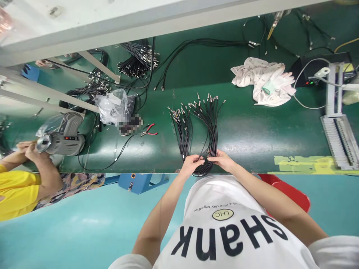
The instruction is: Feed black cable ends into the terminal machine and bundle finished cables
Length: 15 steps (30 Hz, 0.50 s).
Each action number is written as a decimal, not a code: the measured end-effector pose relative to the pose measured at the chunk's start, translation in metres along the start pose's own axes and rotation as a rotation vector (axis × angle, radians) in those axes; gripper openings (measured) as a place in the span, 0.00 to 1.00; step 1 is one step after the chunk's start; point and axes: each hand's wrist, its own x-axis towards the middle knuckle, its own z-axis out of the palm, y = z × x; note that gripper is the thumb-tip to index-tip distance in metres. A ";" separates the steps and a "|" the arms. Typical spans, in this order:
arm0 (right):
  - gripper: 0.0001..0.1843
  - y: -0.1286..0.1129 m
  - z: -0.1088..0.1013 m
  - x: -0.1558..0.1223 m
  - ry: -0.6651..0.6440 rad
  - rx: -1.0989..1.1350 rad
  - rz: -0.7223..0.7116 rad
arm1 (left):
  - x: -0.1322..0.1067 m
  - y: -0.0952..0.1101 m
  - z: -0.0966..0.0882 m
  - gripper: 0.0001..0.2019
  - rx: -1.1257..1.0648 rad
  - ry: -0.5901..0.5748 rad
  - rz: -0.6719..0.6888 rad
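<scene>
A bundle of thin black cables (212, 129) with silvery connector tips lies in a U shape on the green bench, its bend at the front edge and its two bunches of ends pointing away from me. My left hand (192, 165) is closed at the left side of the bend, thumb and fingers pinched on the cables. Around the right side of the bend my right hand (222, 161) is curled, its fingers partly hidden behind the cables. Both hands are close together, with a few loose strands between them.
Red-handled pliers (150, 129), a clear plastic bag (112, 106) and a grey machine (68, 136) are left; a co-worker's hands (35, 150) touch the machine. More cable bundles (137, 59) lie behind. White cloth and gloves (260, 80) and a slotted metal fixture (340, 140) are right.
</scene>
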 end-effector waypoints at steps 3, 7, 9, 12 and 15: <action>0.26 0.001 0.000 0.003 0.003 -0.010 0.015 | 0.001 0.001 0.001 0.19 -0.007 -0.009 -0.006; 0.24 0.004 -0.003 0.007 0.026 -0.021 0.024 | 0.000 0.007 -0.002 0.18 -0.004 0.011 0.020; 0.22 0.004 -0.007 0.007 0.042 -0.026 0.027 | -0.003 0.015 -0.009 0.18 -0.006 0.031 0.041; 0.22 0.004 -0.012 0.006 0.063 -0.036 0.044 | -0.011 0.032 -0.027 0.17 -0.017 0.068 0.071; 0.23 0.001 -0.013 0.005 0.055 -0.038 0.064 | -0.017 0.048 -0.039 0.16 0.000 0.115 0.090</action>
